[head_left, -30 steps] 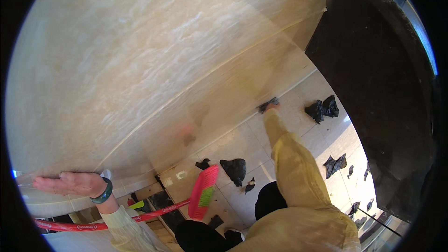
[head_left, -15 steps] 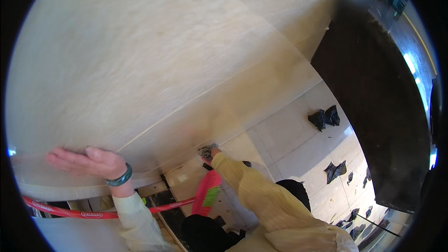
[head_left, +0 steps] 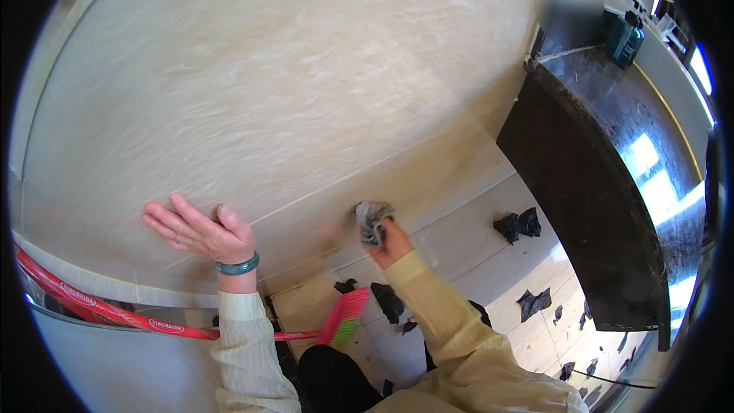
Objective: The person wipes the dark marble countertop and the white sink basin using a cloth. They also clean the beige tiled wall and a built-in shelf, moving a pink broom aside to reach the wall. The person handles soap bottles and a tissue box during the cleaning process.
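Observation:
My left hand point(head_left: 200, 231) lies against the cream marble-look wall point(head_left: 306, 92), fingers stretched out, a dark green bangle point(head_left: 238, 266) on its wrist. Bunched in my right hand point(head_left: 388, 243) is a grey cloth point(head_left: 374, 219), held at the lower part of the wall. Below my hands a broom with a pink and green bristle head point(head_left: 344, 317) rests on the floor. Its red handle point(head_left: 164, 325) runs off to the left, partly behind my left sleeve.
A dark curved counter point(head_left: 589, 206) stands on the right, with a dark green pump bottle point(head_left: 625, 40) on its glossy top. Black scraps point(head_left: 534, 304) lie scattered on the tiled floor point(head_left: 466, 268). A thin dark cable point(head_left: 612, 380) crosses the lower right.
My right hand has moved up and to the right along the wall with the cloth. My left hand sits farther right and higher in view. The view itself has shifted, showing more countertop.

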A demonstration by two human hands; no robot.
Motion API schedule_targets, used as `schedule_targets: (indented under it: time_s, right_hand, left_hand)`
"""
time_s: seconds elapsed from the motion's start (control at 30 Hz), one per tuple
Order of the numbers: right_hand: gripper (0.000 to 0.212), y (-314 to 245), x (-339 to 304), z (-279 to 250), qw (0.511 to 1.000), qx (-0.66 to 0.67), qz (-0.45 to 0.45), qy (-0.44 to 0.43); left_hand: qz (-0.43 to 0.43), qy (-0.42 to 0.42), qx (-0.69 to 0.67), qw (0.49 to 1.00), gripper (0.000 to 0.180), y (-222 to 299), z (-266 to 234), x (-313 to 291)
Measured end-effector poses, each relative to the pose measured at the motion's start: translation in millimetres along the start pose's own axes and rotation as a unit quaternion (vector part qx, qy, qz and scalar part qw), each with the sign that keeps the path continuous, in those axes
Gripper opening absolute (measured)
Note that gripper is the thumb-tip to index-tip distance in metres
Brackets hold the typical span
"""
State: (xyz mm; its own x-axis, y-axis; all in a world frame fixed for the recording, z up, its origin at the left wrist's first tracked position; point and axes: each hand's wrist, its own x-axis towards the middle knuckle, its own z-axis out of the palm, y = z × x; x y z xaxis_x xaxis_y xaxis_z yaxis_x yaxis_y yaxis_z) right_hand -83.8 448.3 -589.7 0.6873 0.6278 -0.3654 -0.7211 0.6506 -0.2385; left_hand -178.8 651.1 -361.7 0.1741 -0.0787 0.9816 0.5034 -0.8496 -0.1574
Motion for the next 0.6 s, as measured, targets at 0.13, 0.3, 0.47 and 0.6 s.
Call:
schedule_targets:
  time_s: [0.13, 0.3, 0.47, 0.6]
  right_hand:
    - [0.018, -56.6, -20.2, 33.8, 0.986, -0.089, -0.139, 0.002]
    - [0.021, -52.3, 9.0, -23.8, 0.973, -0.101, -0.18, 0.104]
    - [0.018, 37.4, 76.7, -130.9, 0.949, -0.117, -0.02, 0.293]
    - [0.022, 144.4, 135.2, -212.1, 0.909, -0.215, 0.16, 0.321]
  left_hand:
    - [0.001, 0.002, -0.005, 1.0, 0.06, -4.5, -0.3, -0.5]
    - [0.005, 0.009, -0.008, 1.0, 0.06, -1.1, 0.4, 1.1]
    - [0.007, 0.003, 0.002, 1.0, 0.059, -9.3, -2.8, -1.6]
    - [0.014, 0.006, 0.012, 1.0, 0.06, -9.5, -2.3, -2.5]
